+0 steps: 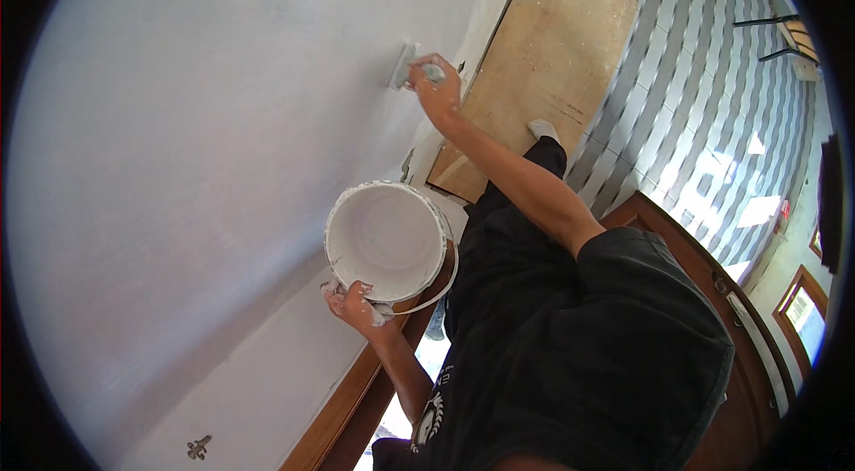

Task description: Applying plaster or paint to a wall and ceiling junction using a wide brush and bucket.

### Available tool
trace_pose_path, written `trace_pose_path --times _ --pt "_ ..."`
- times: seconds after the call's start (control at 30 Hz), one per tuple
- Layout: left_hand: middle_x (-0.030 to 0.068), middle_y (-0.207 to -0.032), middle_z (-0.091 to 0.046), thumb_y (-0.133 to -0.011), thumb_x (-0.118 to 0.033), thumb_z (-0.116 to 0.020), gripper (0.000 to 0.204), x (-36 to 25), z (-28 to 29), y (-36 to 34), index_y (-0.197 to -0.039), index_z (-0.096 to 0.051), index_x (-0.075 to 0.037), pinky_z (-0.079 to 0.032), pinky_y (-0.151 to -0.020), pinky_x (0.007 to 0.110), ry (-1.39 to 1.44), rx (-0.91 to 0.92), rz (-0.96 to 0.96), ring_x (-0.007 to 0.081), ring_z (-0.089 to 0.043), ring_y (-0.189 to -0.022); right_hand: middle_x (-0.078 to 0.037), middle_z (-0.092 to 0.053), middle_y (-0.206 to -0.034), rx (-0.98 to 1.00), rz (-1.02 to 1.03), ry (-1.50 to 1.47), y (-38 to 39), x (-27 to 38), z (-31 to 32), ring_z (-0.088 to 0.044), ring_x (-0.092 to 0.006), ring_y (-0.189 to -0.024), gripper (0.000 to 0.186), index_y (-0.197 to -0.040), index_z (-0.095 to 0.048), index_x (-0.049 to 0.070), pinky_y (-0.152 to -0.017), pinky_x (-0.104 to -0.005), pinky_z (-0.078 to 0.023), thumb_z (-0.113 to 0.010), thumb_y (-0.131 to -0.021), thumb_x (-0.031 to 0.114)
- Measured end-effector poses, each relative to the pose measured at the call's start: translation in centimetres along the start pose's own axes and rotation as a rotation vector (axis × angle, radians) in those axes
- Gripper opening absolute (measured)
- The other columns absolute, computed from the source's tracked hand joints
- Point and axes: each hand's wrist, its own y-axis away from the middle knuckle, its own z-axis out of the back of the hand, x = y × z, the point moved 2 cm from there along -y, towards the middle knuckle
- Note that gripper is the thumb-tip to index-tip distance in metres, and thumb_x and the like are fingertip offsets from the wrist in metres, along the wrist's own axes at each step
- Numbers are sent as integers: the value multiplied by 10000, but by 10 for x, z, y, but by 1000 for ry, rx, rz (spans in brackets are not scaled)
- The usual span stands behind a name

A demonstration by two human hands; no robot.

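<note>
My right hand (435,86) is closed round a putty knife (404,68), whose wide blade lies against the pale plastered wall (223,97). Below it, my left hand (356,304) grips the rim of a white bucket (386,239). White paste coats the bucket's inside walls and rim, and its wire handle hangs down on the right side. Smears of white stick to the fingers of my left hand. The bucket is tilted so its mouth shows, close to the wall.
A wooden board (552,44) lies along the wall's foot, with my foot (542,129) on it. Beyond stretches a grey and white patterned tile floor (663,52). A brown wooden door (712,293) stands at the right, a wooden frame (338,400) at lower left. Chair legs (766,23) show far right.
</note>
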Motion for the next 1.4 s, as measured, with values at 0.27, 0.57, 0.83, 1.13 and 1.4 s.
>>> trace_pose_path --times 0.27,0.57,0.83,1.13,1.4 --pt "147 -956 -575 -595 75 -514 385 1 2 3 -974 -472 21 -505 -764 327 42 -49 29 239 -596 -840 -60 -671 -749 -34 28 -36 15 141 -55 -604 -122 -627 92 -840 -646 17 -603 -284 -481 -616 -795 92" --pt "128 -937 -580 -624 62 -522 344 5 0 1 -956 -470 -13 -502 -742 317 54 -13 41 220 -592 -815 -136 -650 -975 294 79 -320 32 266 -82 -688 -251 -919 180 -1070 -559 14 -810 -363 -569 -613 -924 106" --pt "91 -879 -544 -613 55 -515 319 0 -3 6 -915 -454 -27 -497 -747 307 56 -14 10 198 -578 -801 -117 -640 -978 551 429 -557 11 266 -79 -684 -236 -914 157 -1041 -572 -5 -818 -354 -574 -608 -911 74" --pt "81 -832 -535 -617 94 -498 281 -6 -10 6 -854 -416 -34 -486 -740 278 87 -14 29 183 -577 -779 -166 -645 -927 253 -17 -639 8 86 -6 -683 -396 -917 89 -946 -581 -1 -775 -476 -593 -606 -861 -7" --pt "108 -887 -543 -601 91 -489 308 -7 -14 3 -876 -413 -27 -495 -748 285 105 3 36 200 -582 -794 -158 -645 -984 94 -136 -387 2 -29 69 -681 -340 -938 136 -1024 -552 36 -820 -433 -575 -594 -896 54"
